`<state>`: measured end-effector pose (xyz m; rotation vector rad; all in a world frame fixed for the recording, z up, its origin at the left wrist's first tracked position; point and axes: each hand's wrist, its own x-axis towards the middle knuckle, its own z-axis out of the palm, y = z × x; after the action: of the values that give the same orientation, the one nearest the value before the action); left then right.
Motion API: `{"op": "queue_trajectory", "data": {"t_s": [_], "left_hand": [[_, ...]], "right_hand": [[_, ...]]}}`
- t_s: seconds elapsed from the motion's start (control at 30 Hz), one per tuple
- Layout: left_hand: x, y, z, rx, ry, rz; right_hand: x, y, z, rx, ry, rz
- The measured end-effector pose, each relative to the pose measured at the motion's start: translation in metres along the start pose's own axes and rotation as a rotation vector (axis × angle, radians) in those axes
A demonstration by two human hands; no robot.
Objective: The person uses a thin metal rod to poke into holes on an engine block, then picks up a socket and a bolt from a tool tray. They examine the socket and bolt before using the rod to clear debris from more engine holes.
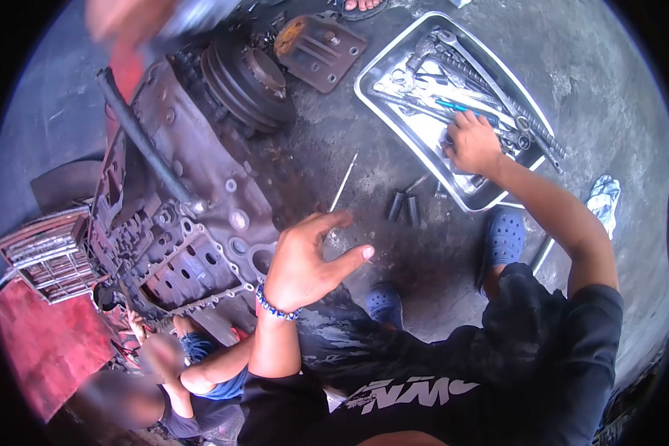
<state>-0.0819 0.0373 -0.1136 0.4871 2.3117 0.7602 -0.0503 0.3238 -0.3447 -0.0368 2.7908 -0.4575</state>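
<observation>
My left hand [308,256], with a beaded bracelet at its wrist, hovers beside the large metal engine block [234,186]. Its thumb and fingers are spread, and nothing is in them. My right hand [474,143] reaches into a metal tray [416,161] of wrenches and other hand tools. Its fingers curl down among the tools, near a blue-handled tool [453,106]; what they grip is hidden. Between the block and the tray, a thin pale rod [344,181] lies on the floor. Close to the tray's near edge are dark-handled tools [404,208].
A ribbed pulley [249,85] sits at the block's far end, near a metal bracket plate [327,56]. One person's blurred hand [126,18] is at top left; another person [189,372] is low left. A pale glove or rag [604,199] lies right, a red sheet [48,334] left.
</observation>
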Motion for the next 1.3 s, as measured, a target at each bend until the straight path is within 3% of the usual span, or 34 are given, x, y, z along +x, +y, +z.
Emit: {"op": "queue_trajectory", "data": {"t_s": [0.1,0.37,0.43,0.7,0.8,0.83,0.9,0.97,1.03,1.13,1.27,1.3], "left_hand": [[0.014,0.01,0.004,0.044,0.026,-0.096],[0.052,0.008,0.03,0.019,0.138,-0.302],[0.054,-0.002,0.037,0.001,0.191,-0.298],[0.009,-0.012,0.029,-0.017,0.365,-0.581],[-0.024,0.005,0.017,0.017,0.379,-0.667],[-0.042,0.006,0.011,0.049,0.388,-0.612],[-0.06,0.044,-0.01,0.064,0.426,-0.64],[-0.096,0.048,-0.024,-0.117,0.539,-0.661],[-0.11,0.072,-0.036,0.066,0.588,-0.676],[-0.146,0.041,-0.025,-0.031,0.752,-0.654],[-0.152,0.014,-0.011,-0.028,0.745,-0.768],[-0.155,0.009,-0.013,-0.055,0.784,-0.717]], "right_hand": [[0.026,0.011,0.013,-0.002,0.144,-0.138],[0.056,0.056,0.034,0.275,0.178,-0.459],[0.057,0.058,0.034,0.301,0.161,-0.475],[0.061,0.066,0.022,0.43,0.104,-0.477],[0.062,0.068,0.019,0.473,0.106,-0.489],[0.061,0.066,0.018,0.482,0.102,-0.488],[0.063,0.064,0.017,0.496,0.096,-0.485],[0.065,0.064,0.016,0.467,0.108,-0.484],[0.064,0.062,0.014,0.422,0.093,-0.468],[0.065,0.061,0.012,0.416,0.072,-0.471],[0.066,0.065,0.019,0.578,0.12,-0.438],[0.069,0.065,0.022,0.644,0.182,-0.335]]}}
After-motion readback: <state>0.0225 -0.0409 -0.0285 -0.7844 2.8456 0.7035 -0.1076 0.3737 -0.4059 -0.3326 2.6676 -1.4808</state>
